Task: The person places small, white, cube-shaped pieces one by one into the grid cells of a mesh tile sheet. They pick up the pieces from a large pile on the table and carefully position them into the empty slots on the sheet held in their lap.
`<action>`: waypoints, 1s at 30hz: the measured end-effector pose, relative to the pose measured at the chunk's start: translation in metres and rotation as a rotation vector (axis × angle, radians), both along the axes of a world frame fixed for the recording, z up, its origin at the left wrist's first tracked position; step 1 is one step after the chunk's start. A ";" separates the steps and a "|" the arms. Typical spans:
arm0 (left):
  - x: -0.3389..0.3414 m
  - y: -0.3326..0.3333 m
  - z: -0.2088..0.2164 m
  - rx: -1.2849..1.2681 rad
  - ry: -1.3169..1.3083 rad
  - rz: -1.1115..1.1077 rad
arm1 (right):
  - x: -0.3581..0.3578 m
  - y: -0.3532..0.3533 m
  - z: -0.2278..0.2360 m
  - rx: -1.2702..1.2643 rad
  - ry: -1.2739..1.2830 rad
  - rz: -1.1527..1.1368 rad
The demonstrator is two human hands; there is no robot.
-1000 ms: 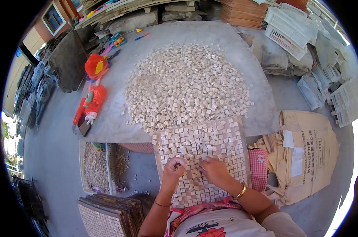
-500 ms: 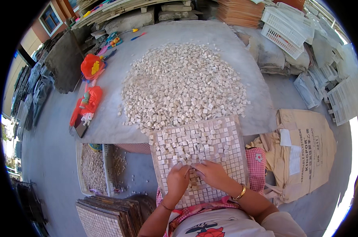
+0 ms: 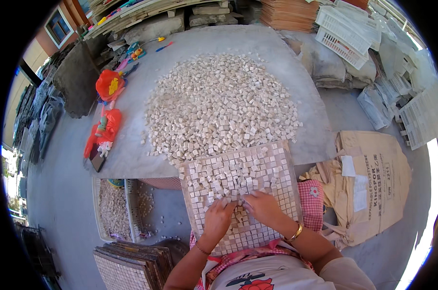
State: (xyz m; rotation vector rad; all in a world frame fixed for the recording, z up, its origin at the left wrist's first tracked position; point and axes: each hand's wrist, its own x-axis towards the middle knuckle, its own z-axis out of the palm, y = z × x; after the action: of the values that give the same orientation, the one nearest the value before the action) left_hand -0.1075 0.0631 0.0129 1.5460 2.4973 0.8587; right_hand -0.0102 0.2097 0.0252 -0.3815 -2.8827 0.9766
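Note:
A square grid tray (image 3: 297, 203) leans at the slab's near edge, in front of my body. Pale stone mosaic tiles (image 3: 224, 166) fill many of its cells, and loose ones lie on top around its middle. My left hand (image 3: 218, 220) is over the tray's lower middle, its fingers curled together at the tiles. Close to its right, my right hand (image 3: 265, 209) bends its fingers down in a pinch. Whatever the fingertips hold is too small and hidden to make out. Below the fingers some cells show brown gaps.
A large heap of tiles (image 3: 224, 101) covers the middle of the grey slab (image 3: 311, 111). Toys and a red bag (image 3: 110, 85) line its left edge. A white crate of tiles (image 3: 128, 203) and stacked grid trays (image 3: 127, 266) stand lower left; a tan sack (image 3: 373, 183) lies right.
My hands have moved slightly apart over the tray, the right one a little up and to the right. The whole view has shifted slightly.

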 end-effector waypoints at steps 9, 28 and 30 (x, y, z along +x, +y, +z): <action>-0.005 0.008 -0.006 -0.080 -0.042 -0.053 | 0.002 -0.009 -0.005 0.033 0.017 -0.073; 0.007 -0.047 0.004 0.393 -1.608 0.394 | -0.028 0.034 -0.002 0.203 0.179 0.447; 0.014 -0.042 0.007 0.188 -1.258 0.383 | -0.031 0.036 -0.004 0.293 0.199 0.515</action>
State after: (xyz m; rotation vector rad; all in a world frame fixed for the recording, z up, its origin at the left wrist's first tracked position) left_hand -0.0936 0.0208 0.0198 0.2320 1.7176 1.4920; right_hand -0.0416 0.2458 0.0213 0.4718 -2.9208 0.5701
